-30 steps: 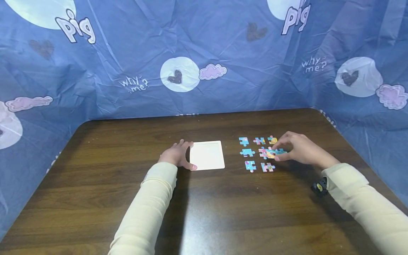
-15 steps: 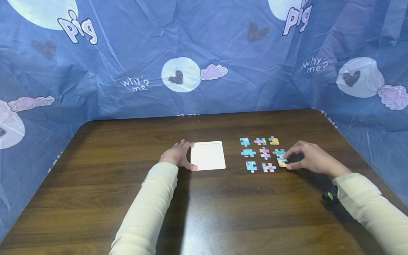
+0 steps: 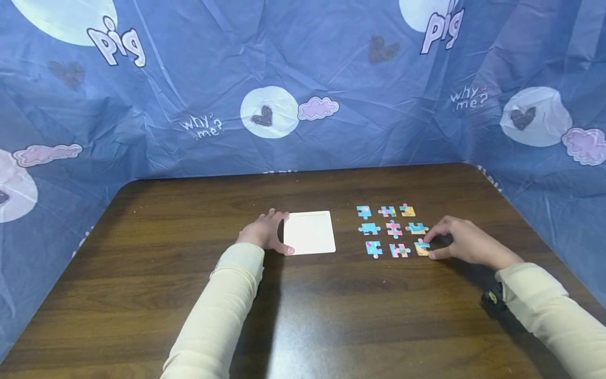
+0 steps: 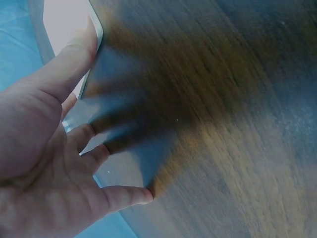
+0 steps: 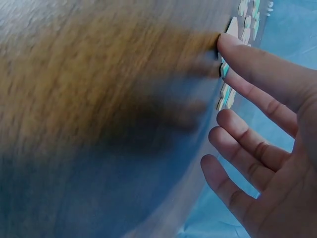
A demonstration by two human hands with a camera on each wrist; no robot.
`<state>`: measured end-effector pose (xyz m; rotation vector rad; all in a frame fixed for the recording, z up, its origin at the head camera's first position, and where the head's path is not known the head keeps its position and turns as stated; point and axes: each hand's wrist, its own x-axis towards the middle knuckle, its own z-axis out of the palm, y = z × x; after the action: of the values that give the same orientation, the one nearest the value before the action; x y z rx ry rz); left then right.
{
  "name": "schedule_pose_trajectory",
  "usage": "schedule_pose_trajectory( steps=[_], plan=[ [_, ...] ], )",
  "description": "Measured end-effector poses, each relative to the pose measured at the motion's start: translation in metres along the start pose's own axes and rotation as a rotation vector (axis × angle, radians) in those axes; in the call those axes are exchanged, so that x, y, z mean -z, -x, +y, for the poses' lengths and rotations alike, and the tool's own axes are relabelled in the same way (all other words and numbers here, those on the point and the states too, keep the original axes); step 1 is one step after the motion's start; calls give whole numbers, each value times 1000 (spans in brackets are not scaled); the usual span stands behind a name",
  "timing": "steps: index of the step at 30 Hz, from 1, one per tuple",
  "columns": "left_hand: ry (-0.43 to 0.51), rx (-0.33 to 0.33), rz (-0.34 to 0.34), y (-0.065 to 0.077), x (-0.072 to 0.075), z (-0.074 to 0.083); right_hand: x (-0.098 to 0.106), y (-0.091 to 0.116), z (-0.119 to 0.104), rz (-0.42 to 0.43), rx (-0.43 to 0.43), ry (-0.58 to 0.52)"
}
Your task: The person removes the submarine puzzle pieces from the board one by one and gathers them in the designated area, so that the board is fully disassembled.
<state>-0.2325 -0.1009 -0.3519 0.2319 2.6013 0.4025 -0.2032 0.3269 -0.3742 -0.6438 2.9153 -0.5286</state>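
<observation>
My left hand rests at the left side of a flat white square tray. Its thumb lies on the near corner and the index finger reaches the far corner; in the left wrist view the other fingers spread out straight over the table. To the right, my right hand pinches a yellow and blue puzzle piece between thumb and index finger, low at the table. That piece sits at the near right end of rows of puzzle pieces, beside a pink one and nearer me than a blue one.
Several colourful puzzle pieces lie spaced apart in three rows to the right of the tray. The brown wooden table ends at the back against a blue printed cloth. A dark wrist device hangs under the right cuff.
The right hand has carried the yellow and blue puzzle piece from over the middle pieces rightward and toward me, down to the near row's right end. The left hand stays at the tray.
</observation>
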Motion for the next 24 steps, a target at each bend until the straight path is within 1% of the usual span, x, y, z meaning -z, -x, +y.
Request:
schedule_pose_trajectory(
  steps=[8,9,14,15,16,18,24],
  plan=[
    [3,24,-17,1,1,1,-1,1,-2,9,-2,-7],
    [-1,17,-14,-3,-1,-1,-1,1,-2,9,-4,-5],
    [-18,-24,2,-4,-1,-1,1,0,-2,21,-11,-2],
    [-17,-36,10,-3,-1,0,2,-1,-3,24,-14,-6],
    [-17,-42,13,0,1,2,2,-2,-5,30,-14,-8],
    [-18,-48,16,0,0,1,3,-5,-9,41,-6,-10],
    [-13,-27,5,0,-2,1,5,-16,-27,54,35,-25]
  ],
)
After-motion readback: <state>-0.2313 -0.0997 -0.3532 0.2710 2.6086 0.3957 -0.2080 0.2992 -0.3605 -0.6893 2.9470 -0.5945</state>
